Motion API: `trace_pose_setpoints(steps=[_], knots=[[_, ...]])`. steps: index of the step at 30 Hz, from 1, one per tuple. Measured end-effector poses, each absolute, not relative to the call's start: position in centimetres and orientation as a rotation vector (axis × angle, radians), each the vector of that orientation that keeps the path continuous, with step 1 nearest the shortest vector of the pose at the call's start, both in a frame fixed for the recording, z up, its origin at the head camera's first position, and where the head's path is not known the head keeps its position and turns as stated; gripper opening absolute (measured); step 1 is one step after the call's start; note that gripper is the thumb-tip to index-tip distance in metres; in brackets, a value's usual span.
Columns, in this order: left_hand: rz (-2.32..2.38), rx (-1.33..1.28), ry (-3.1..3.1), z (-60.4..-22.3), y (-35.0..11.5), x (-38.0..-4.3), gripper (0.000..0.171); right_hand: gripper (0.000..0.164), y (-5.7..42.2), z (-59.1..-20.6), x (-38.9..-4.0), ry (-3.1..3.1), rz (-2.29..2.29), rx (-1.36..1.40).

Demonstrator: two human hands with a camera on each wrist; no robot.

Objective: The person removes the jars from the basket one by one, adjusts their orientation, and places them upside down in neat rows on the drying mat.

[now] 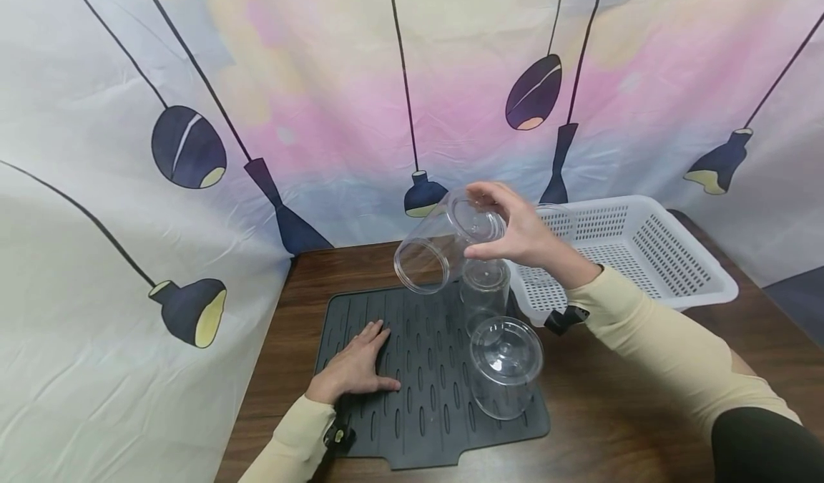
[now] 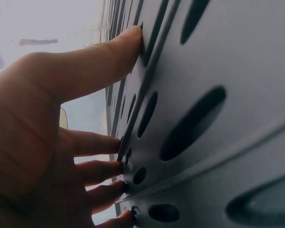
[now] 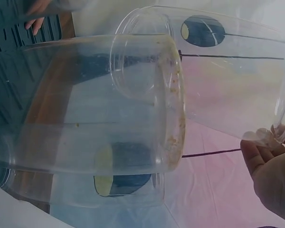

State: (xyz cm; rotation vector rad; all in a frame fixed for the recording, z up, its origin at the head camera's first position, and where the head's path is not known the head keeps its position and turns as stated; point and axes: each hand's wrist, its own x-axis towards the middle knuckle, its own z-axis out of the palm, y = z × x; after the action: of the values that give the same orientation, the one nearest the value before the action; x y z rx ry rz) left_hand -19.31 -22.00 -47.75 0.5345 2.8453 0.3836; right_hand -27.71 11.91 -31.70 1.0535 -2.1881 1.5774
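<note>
My right hand [image 1: 515, 225] grips a clear plastic jar [image 1: 425, 250] by its base end, thumb and fingers curled about it. The jar is tilted in the air above the far part of the dark drying mat [image 1: 412, 390], its open mouth toward the lower left. Two more clear jars stand upside down on the mat's right side: a far jar [image 1: 484, 300] and a near jar [image 1: 505, 376]. In the right wrist view, a standing jar [image 3: 95, 109] partly covers the held one. My left hand [image 1: 352, 368] rests on the mat's left side, fingers spread, thumb touching the surface.
A white perforated basket [image 1: 669, 247] stands at the back right, beside the mat. A clear round edge [image 1: 558, 211] shows behind my right wrist at the basket. The brown wooden table [image 1: 605, 411] meets a printed curtain [image 1: 347, 111] at its back and left.
</note>
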Motion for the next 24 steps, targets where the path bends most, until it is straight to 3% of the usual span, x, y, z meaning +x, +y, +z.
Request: trace_pose_setpoints(steps=[24], knots=[[0.377, 0.556, 2.827, -48.1, -22.3, -19.4, 0.102, 0.091, 10.5, -31.4, -28.5, -2.391, 1.269, 1.062]])
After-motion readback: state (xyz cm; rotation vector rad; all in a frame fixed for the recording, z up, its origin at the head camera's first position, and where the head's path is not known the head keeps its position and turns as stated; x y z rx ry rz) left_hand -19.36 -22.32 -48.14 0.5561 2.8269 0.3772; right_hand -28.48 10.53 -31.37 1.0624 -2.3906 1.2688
